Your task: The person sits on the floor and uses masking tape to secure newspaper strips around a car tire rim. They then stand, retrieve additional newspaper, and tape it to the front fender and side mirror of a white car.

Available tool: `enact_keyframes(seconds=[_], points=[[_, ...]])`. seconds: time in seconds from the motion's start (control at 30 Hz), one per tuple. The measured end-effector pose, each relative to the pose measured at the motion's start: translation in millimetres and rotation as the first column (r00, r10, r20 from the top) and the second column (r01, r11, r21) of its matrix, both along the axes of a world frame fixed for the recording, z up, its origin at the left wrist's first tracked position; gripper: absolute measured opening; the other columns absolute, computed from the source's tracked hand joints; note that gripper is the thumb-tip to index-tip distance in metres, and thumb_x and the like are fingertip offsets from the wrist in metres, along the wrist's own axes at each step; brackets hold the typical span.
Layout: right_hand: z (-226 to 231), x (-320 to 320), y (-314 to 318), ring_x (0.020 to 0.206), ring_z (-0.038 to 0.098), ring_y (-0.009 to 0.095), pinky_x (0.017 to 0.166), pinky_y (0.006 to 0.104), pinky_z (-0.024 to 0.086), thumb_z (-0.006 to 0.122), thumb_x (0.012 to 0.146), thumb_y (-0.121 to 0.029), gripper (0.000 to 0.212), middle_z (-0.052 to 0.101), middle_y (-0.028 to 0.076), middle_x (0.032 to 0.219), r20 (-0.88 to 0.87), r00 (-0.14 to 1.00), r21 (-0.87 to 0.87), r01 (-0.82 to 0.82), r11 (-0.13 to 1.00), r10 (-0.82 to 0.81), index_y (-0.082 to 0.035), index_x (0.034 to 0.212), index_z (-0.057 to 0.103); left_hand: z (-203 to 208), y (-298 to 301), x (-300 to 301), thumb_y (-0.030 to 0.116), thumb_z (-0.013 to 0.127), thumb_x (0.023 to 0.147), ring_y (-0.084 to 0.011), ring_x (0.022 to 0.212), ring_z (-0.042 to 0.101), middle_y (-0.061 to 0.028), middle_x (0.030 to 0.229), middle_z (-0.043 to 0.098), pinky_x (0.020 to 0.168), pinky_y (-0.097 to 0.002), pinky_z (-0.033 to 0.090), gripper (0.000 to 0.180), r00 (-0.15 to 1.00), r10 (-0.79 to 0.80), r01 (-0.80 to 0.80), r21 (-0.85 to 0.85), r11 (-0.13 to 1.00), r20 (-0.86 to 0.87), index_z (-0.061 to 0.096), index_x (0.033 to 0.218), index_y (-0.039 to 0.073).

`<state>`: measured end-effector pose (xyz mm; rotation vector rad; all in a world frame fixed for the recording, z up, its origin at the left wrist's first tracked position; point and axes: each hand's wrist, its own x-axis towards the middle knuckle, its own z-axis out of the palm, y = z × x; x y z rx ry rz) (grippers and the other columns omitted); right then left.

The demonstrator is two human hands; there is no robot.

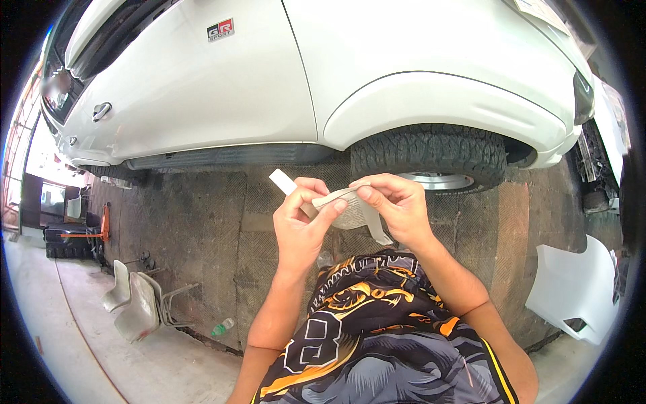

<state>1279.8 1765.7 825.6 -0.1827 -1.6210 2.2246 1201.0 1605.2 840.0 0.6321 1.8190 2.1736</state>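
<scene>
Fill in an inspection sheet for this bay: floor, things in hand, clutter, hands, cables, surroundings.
Surface: dark, textured floor, patchy and stained; paler ground along the lower left.
Things in hand: pale strip with faint print, bent and pinched between both hands; white tab sticks up by the left hand, whether it joins the strip is hidden.
Clutter: green-and-clear bottle lying on its side; pale chairs close together at left.
Hands: left hand and right hand both grip the strip, bare, close together.
Cables: nothing seen.
Surroundings: white vehicle ahead, dark treaded tyre under its arch; loose white panel at right.
</scene>
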Motion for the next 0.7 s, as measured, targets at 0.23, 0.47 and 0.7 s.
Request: enact_keyframes(seconds=[0.23, 0.47, 0.7], points=[[-1, 3, -2, 0.09, 0.071, 0.013, 0.081, 0.0273, 0.056, 0.071, 0.096, -0.008, 0.015, 0.077, 0.009, 0.101, -0.031, 0.998, 0.206, 0.058, 0.977, -0.053, 0.001, 0.107, 0.076, 2, -11, -5, 0.004, 0.082, 0.083, -0.0135, 0.088, 0.06, -0.0074, 0.1, 0.064, 0.077, -0.0291, 0.051, 0.014, 0.951, 0.017, -0.062, -0.134, 0.989, -0.31, 0.074, 0.095, 0.001], [1, -4, -12, 0.088, 0.075, 0.016, 0.078, 0.0287, 0.058, 0.074, 0.091, -0.006, 0.015, 0.078, 0.012, 0.097, -0.162, 0.985, 0.386, 0.112, 0.916, -0.052, -0.001, 0.105, 0.078, 33, -15, -7, 0.003, 0.082, 0.075, -0.0261, 0.097, 0.061, -0.0082, 0.102, 0.066, 0.086, -0.0396, 0.048, 0.023, 0.785, -0.124, -0.204, -0.442, 0.874, -0.607, 0.077, 0.097, 0.006], [-27, -3, 1, 0.114, 0.066, 0.026, 0.102, 0.0418, 0.047, 0.089, 0.073, -0.029, 0.068, 0.071, 0.009, 0.118, -0.14, 0.985, 0.663, 0.02, 0.748, 0.097, -0.008, 0.132, 0.064, 70, -38, -12, -0.002, 0.079, 0.076, -0.0235, 0.089, 0.062, -0.0066, 0.094, 0.069, 0.081, -0.0353, 0.049, 0.017, 0.696, -0.138, -0.198, -0.374, 0.906, -0.704, 0.076, 0.09, 0.006]])
